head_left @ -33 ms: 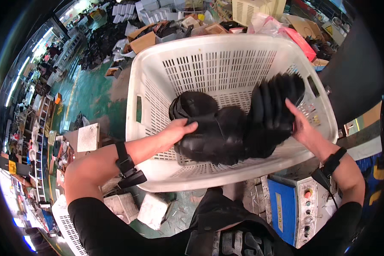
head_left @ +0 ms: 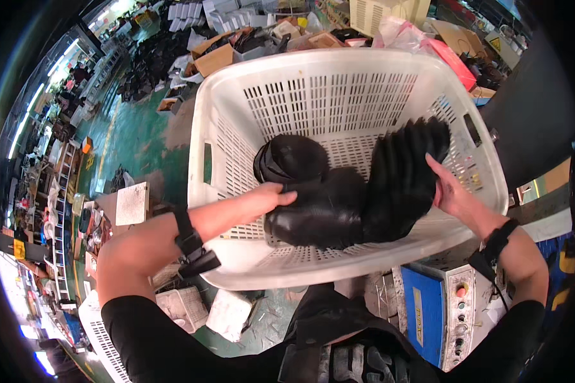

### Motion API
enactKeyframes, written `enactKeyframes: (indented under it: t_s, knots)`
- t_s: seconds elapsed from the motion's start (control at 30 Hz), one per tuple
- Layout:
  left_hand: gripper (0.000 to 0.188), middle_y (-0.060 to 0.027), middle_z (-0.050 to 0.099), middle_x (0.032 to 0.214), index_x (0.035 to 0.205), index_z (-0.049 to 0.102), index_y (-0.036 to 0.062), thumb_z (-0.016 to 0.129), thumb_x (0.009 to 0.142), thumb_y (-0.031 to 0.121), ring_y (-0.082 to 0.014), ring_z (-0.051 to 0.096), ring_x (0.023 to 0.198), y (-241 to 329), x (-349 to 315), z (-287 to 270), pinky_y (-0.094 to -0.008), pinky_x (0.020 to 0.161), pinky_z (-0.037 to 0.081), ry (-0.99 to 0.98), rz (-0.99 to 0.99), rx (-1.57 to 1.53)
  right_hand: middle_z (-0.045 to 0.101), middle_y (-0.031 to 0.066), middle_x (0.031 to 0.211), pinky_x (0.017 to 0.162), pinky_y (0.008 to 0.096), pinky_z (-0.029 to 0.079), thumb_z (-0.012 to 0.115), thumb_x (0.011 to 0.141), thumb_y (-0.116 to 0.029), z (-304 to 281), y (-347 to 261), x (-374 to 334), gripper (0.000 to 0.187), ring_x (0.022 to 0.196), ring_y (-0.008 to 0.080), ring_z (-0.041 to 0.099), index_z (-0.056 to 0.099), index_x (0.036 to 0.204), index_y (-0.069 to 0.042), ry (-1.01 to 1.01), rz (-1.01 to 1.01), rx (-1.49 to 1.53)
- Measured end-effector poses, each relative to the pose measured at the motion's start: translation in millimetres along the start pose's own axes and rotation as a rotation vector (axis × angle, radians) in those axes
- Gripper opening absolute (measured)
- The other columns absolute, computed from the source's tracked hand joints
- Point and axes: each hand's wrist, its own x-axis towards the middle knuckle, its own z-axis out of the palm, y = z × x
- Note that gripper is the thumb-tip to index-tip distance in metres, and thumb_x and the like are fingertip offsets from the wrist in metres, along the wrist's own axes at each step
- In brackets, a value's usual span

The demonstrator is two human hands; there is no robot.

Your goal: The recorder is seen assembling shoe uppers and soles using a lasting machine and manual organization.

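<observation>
A big white slatted plastic basket [head_left: 348, 271] sits in front of me with black leather-like pieces in it. My left hand [head_left: 269, 198] is closed on the left end of a bundle of smooth black pieces [head_left: 319, 210], thumb on top and fingers hidden under it. The right part of the bundle is a fanned stack of black pieces [head_left: 402, 179], with ridged upper edges. My right hand [head_left: 452, 188] grips this stack from its right side, thumb up along it and the other fingers mostly hidden. Beyond my left hand, curved black pieces [head_left: 292, 158] lie nested in the basket.
To the lower right stands a blue machine box [head_left: 423, 313] with a button panel [head_left: 460, 313]. A dark column [head_left: 536, 121] rises at the right. Cardboard boxes [head_left: 214, 62] and heaped goods lie beyond the basket, and a white block [head_left: 230, 316] rests on the floor below it.
The top of the fanned stack has shifted slightly down and to the left. My right hand is still against its side, and my left hand has hardly moved.
</observation>
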Motion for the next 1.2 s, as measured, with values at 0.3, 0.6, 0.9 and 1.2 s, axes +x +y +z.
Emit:
enactKeyframes:
  t_s: [0.3,0.6,0.9,1.2]
  knots:
    - [0.045,-0.0168,0.065,0.099,0.098,0.066,0.0010,0.060,0.077,0.040,-0.0344,0.061,0.094,58.8,90.4,-117.9,-0.0425,0.080,0.049,0.117,-0.214,1.584,0.065,0.0201,0.096,0.065,0.0303,0.055,0.059,0.085,-0.046,-1.0,-42.2,47.0,0.059,0.077,0.0248,0.068,0.048,0.118,0.002,-0.349,0.527,-1.012]
    - [0.045,-0.0180,0.060,0.114,0.114,0.061,0.0099,0.060,0.080,0.039,-0.0354,0.056,0.107,-49.3,267.8,-228.4,-0.0406,0.089,0.046,0.033,-0.002,1.481,0.065,0.0089,0.102,0.072,0.0269,0.051,0.055,0.090,-0.038,21.8,-57.9,-20.5,0.050,0.085,0.0143,0.063,0.050,0.124,-0.002,-0.485,0.365,-0.989]
    - [0.033,-0.0243,0.063,0.099,0.104,0.060,-0.0041,0.047,0.075,0.003,-0.0380,0.063,0.084,54.8,216.7,-169.4,-0.0427,0.062,0.054,0.400,-0.260,1.340,0.066,0.0088,0.099,0.073,0.0243,0.050,0.054,0.092,-0.035,-8.6,-56.2,-74.5,0.047,0.085,0.0146,0.064,0.051,0.123,0.000,-0.337,0.199,-0.916]
    - [0.044,-0.0263,0.060,0.093,0.113,0.052,-0.0067,0.036,0.072,-0.006,-0.0364,0.065,0.064,197.6,124.9,-86.4,-0.0416,0.046,0.057,0.403,0.008,1.109,0.065,0.0113,0.100,0.083,0.0275,0.048,0.055,0.092,-0.016,-14.6,-41.3,-105.1,0.035,0.091,0.0143,0.062,0.051,0.121,0.003,-0.292,0.091,-0.740]
